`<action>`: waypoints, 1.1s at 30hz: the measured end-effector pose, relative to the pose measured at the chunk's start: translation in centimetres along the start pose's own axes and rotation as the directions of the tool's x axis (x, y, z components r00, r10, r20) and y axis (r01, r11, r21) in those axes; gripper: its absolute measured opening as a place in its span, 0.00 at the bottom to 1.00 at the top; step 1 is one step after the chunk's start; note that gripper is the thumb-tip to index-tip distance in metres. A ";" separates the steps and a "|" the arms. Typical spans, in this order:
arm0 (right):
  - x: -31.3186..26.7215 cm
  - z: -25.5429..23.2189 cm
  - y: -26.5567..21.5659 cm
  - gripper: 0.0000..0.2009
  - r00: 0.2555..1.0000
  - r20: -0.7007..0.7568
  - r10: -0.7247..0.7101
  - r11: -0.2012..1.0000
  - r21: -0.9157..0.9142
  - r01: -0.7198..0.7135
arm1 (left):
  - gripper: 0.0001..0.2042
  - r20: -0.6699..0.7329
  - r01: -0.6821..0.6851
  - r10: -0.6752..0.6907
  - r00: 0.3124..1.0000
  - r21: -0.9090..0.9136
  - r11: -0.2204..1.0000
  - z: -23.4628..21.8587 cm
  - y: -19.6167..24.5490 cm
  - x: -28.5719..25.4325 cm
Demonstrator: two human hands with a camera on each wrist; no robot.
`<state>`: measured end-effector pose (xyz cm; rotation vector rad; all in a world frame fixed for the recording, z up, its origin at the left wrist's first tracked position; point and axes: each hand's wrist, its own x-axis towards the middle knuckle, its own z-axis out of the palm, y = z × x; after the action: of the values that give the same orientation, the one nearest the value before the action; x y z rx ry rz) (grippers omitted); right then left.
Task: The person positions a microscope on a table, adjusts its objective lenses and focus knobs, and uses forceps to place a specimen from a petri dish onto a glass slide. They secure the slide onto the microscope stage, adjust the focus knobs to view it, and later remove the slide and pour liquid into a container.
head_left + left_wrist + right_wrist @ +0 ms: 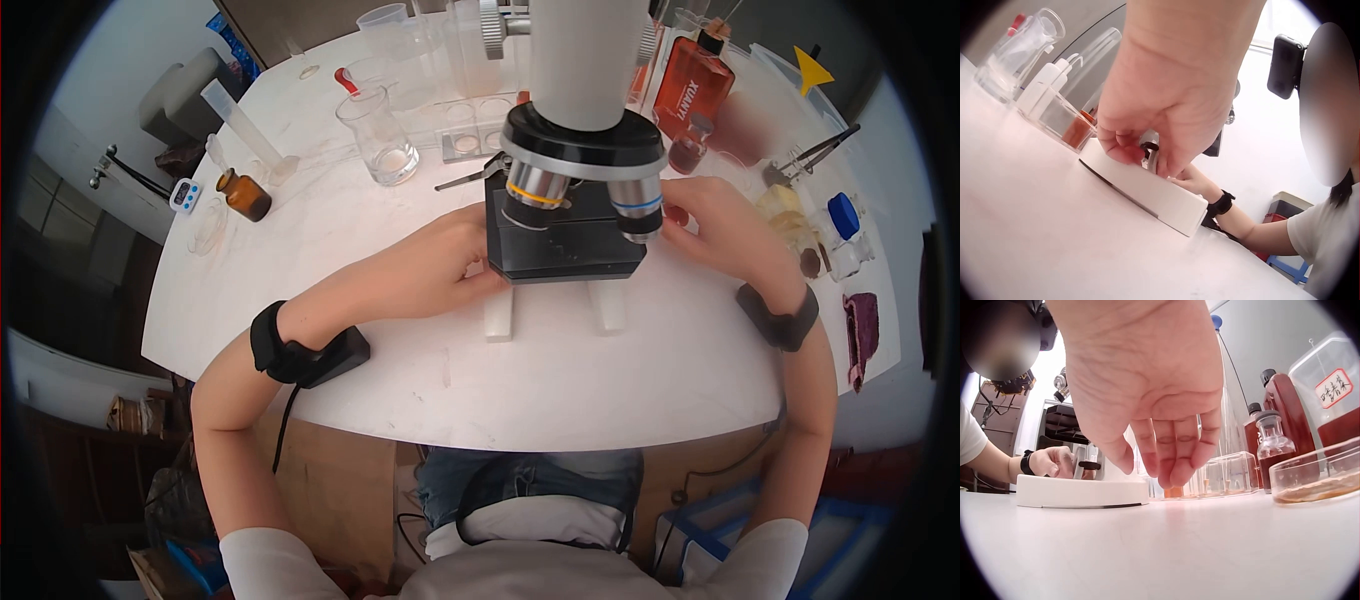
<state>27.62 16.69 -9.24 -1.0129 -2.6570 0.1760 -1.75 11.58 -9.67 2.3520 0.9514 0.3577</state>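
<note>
One white microscope (585, 65), its stage (565, 258) black, stands between left hand (440, 265), pinching it underneath, and right hand (720, 225), relaxed.

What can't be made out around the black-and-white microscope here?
Head view: the top of the black-and-white microscope, cut off by the upper edge.
Head view: the fingertips of the left hand, hidden by the flat black stage.
Head view: the reddish patch, too blurred.
Right wrist view: part of the clear round dish, cut off by the right edge.
</note>
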 end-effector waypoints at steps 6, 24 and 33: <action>-0.1 0.1 -0.1 0.09 0.999 -0.042 -0.025 0.999 -0.024 0.024 | 0.09 -0.313 -0.113 0.011 0.950 -0.309 0.945 0.6 -0.8 0.6; -0.1 0.0 -0.1 0.08 0.999 -0.027 -0.021 1.000 -0.023 0.021 | 0.08 -0.047 0.277 -0.393 0.918 -0.631 0.724 0.2 -0.5 2.1; -0.2 0.0 -0.3 0.09 1.000 -0.023 -0.008 0.999 -0.045 0.007 | 0.10 -0.120 0.301 -0.437 0.892 -0.562 0.770 0.2 0.0 2.2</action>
<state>27.54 16.35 -9.24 -1.0129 -2.6540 0.1030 -0.14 13.04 -9.81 1.5900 1.2237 0.6654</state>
